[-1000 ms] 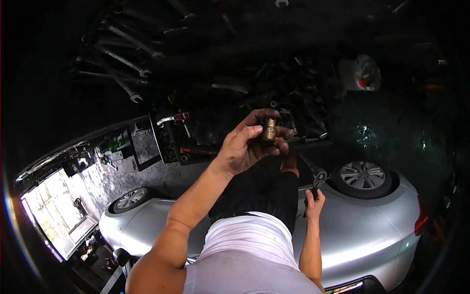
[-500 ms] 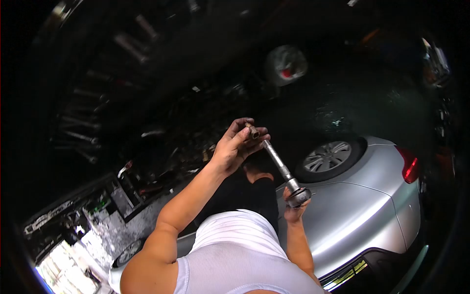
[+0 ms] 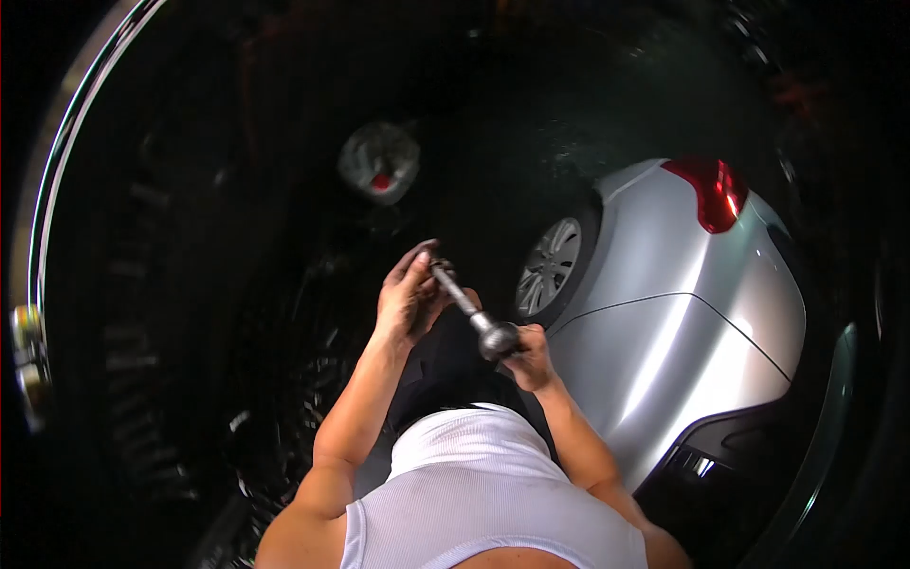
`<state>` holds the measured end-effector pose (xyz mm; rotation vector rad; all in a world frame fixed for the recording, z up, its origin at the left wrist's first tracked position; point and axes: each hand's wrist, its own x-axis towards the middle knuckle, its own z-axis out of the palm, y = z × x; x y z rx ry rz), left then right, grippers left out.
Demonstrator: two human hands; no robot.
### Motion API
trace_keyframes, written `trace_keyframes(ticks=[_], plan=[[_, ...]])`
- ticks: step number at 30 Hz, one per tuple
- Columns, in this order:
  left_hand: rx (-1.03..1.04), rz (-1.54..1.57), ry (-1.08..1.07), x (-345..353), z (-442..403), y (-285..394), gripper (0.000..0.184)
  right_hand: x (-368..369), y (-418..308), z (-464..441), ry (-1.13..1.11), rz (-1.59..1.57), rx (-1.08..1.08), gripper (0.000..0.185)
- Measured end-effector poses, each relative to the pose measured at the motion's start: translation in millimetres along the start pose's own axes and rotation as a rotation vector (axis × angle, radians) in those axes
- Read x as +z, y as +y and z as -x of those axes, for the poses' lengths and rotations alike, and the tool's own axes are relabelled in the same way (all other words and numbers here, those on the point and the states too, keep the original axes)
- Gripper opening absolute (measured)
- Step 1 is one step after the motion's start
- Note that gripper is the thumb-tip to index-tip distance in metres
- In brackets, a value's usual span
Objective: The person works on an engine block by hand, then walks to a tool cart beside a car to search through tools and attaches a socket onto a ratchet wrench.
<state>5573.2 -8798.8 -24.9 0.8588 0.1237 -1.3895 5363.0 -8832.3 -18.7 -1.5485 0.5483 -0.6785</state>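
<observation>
My left hand (image 3: 409, 296) is closed around a small metal socket, mostly hidden by the fingers, at the middle of the head view. Against it lies the far end of a metal extension bar (image 3: 459, 292), which slants down to the round head of a ratchet (image 3: 499, 340). My right hand (image 3: 531, 358) grips the ratchet just behind this head; its handle is hidden. Whether the bar sits inside the socket cannot be made out. Both hands are in front of my waist.
A silver car (image 3: 654, 322) with a rear wheel (image 3: 550, 267) and a red tail light (image 3: 711, 194) stands at the right. A pale container with a red cap (image 3: 379, 163) is ahead. Blurred tools lie in the dark area at the left.
The view has swung to the right, towards the car's rear. My right hand has brought the ratchet up, and its bar now meets the socket in my left hand.
</observation>
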Motion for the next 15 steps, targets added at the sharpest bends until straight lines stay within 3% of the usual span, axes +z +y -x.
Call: trace_keyframes(ticks=[6, 9, 10, 14, 15], plan=[[0.027, -0.117, 0.168, 20.2, -134.2, -13.0, 0.029, -79.9, 40.7, -90.7, 0.01, 0.093, 0.134, 0.048], [0.001, -0.192, 0.272, 52.7, -222.4, -14.9, 0.017, -140.0, 58.1, -153.9, 0.008, -0.104, 0.145, 0.059], [-0.009, -0.245, 0.283, 58.5, -258.5, -12.2, 0.017, -161.9, 60.6, -180.5, 0.008, -0.192, 0.155, 0.06], [-0.045, -0.622, 0.247, 128.2, -374.3, 1.8, 0.022, -248.9, 62.7, -263.0, 0.009, -0.026, 0.174, 0.066], [-0.069, -0.669, 0.192, 152.9, -396.3, 7.0, 0.027, -273.1, 60.5, -280.4, -0.028, -0.082, 0.321, 0.069]])
